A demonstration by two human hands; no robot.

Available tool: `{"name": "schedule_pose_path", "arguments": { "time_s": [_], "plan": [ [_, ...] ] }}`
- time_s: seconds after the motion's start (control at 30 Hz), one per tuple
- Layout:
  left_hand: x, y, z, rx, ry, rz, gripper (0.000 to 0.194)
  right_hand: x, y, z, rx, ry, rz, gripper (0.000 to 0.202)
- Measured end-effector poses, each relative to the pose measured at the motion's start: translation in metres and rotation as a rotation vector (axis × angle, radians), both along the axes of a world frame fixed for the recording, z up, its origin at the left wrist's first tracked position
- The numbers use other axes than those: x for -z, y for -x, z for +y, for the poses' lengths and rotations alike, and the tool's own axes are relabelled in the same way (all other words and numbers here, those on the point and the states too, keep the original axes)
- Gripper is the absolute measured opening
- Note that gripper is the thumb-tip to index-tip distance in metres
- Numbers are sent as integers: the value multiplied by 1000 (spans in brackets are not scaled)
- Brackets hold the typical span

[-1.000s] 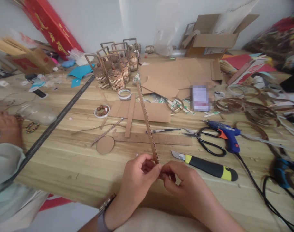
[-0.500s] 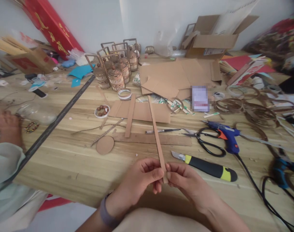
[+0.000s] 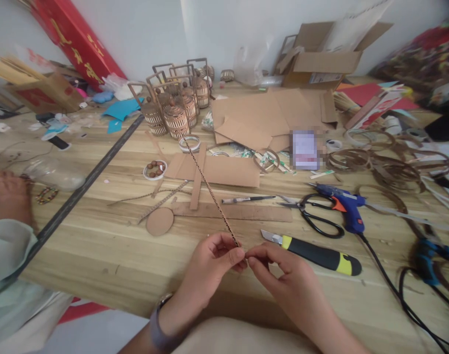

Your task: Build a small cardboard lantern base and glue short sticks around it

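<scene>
A narrow cardboard strip (image 3: 213, 194) is turned edge-on, its corrugated edge showing as a dotted line that slants away to the upper left. My left hand (image 3: 219, 260) is closed, pinching it near its close end between thumb and fingers. The thumb and forefinger of my right hand (image 3: 279, 268) are pinched together at that same end, touching the left fingertips. A utility knife (image 3: 313, 253) with its blade out lies just beyond my right hand. Past the hands lie another cardboard strip (image 3: 198, 177), a cardboard disc (image 3: 160, 221) and a long flat cardboard piece (image 3: 242, 211).
Scissors (image 3: 322, 216), a blue glue gun (image 3: 342, 204) and a pen (image 3: 248, 199) lie on the table. Several small lantern-like baskets (image 3: 176, 118) stand behind, near cardboard sheets (image 3: 246, 118). Brown hoops (image 3: 390, 162) crowd the right. Another person's hand (image 3: 10, 191) rests at the left.
The held strip has been rolled from its flat face to its edge, and its far end has swung left. My right hand has shifted slightly, still at the near end.
</scene>
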State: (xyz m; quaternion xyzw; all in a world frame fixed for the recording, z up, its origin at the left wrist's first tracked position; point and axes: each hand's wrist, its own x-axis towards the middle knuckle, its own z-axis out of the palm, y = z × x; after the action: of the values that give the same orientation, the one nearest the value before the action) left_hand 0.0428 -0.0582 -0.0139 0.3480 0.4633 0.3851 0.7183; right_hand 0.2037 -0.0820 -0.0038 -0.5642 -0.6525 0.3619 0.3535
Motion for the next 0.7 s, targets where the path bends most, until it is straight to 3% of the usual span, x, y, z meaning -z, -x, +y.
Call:
{"name": "schedule_pose_path", "arguments": {
  "time_s": [0.3,0.7],
  "plan": [
    [4,-1,-3,1,-24,29,29,1,1,1,6,23,-53,22],
    [6,-1,-5,42,-108,125,26,6,2,-1,-40,-133,-160,22]
  ]
}}
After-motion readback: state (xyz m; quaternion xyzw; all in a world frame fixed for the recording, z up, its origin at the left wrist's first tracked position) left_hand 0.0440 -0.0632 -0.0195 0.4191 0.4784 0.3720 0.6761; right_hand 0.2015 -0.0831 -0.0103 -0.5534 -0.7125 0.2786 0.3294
